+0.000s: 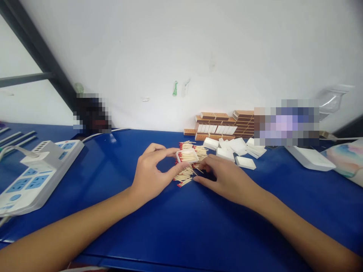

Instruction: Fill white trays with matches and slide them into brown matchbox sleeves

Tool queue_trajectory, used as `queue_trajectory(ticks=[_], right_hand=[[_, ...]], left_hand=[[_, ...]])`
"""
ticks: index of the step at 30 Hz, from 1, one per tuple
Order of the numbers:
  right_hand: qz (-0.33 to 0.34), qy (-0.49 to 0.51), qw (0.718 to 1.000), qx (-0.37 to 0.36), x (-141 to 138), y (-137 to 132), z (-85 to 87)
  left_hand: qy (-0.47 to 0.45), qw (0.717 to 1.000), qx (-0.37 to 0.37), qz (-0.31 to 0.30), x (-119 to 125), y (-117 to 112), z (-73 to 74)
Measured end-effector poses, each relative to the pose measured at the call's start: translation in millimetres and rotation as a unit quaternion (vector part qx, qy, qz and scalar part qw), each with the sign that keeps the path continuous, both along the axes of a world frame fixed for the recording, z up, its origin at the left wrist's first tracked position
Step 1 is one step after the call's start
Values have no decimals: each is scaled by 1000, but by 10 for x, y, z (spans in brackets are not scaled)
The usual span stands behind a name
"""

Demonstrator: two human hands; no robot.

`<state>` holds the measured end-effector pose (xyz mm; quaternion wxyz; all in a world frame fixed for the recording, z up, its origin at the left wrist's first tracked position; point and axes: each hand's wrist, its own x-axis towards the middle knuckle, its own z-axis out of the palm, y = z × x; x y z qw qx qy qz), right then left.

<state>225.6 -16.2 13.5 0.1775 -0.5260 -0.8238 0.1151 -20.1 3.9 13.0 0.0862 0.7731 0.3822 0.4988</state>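
My left hand (151, 172) pinches a small white matchbox tray (187, 155) filled with red-tipped matches, thumb below and forefinger above. My right hand (224, 175) rests beside it on a loose pile of matches (188, 172) on the blue table (181, 219), fingers curled down onto the sticks; what they grip is hidden. Several empty white trays (236, 151) lie just behind the pile.
Brown matchbox sleeves (224, 122) are stacked against the white wall. A white power strip (34, 173) with a plugged adapter lies at the left. A white flat box (310, 158) and a colourful item (347, 160) sit at the right.
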Motion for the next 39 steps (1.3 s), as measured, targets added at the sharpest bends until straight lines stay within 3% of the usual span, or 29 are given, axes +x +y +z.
queue_trajectory(ticks=[18, 23, 28, 33, 39], right_hand=[[38, -73, 996, -41, 262, 52, 131], [36, -10, 998, 52, 361, 71, 239], [87, 37, 984, 149, 147, -40, 216], [111, 25, 980, 165, 20, -120, 167], [39, 22, 988, 149, 131, -22, 141]], left_hand=[[37, 999, 4, -30, -5, 17, -41], [61, 998, -3, -18, -18, 39, -69], [91, 993, 1, -78, 7, 4, -95], [84, 992, -9, -96, 26, -36, -83], [10, 997, -77, -9, -30, 42, -25]])
